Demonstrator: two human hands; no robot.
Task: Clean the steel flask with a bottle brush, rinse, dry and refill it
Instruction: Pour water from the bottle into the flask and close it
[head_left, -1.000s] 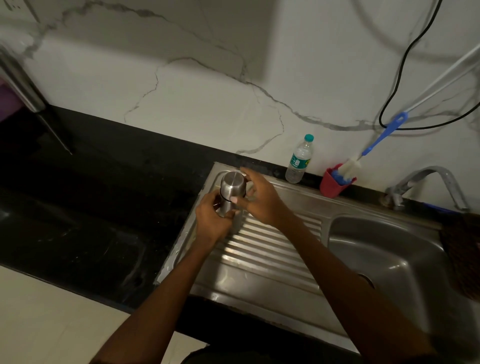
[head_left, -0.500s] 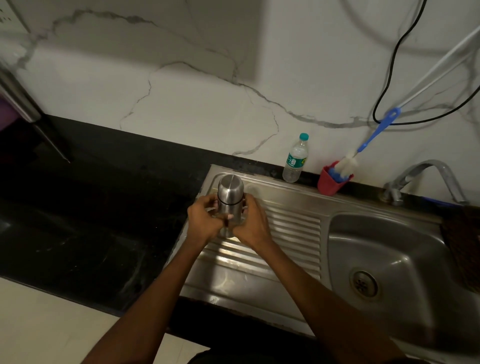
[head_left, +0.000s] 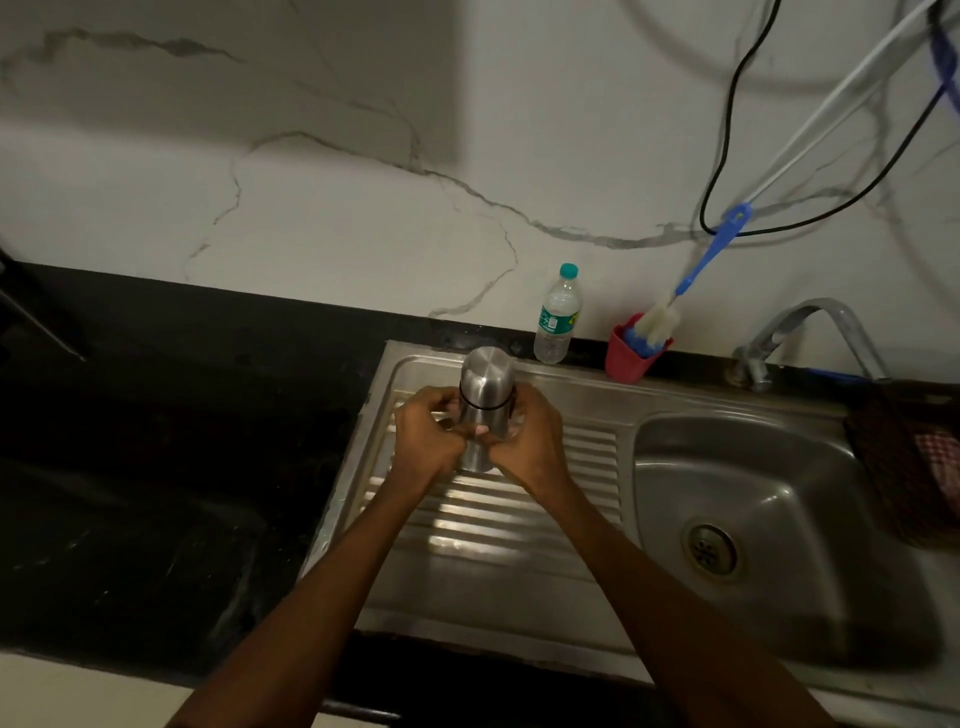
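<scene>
Steel flask (head_left: 483, 400) stands upright on the ribbed drainboard (head_left: 493, 525) at 9 o'clock of the sink basin (head_left: 753, 499), cap on, with the left hand (head_left: 428, 441) and right hand (head_left: 524, 439) curled around its lower body from either side. It looks rigid and smooth, probably slippery when wet and heavier if full, so gripping the body firmly below the dark seam while twisting the cap seems wisest. Bottle brush (head_left: 675, 306) waits in the red cup (head_left: 631, 356) at 2 o'clock of the flask.
</scene>
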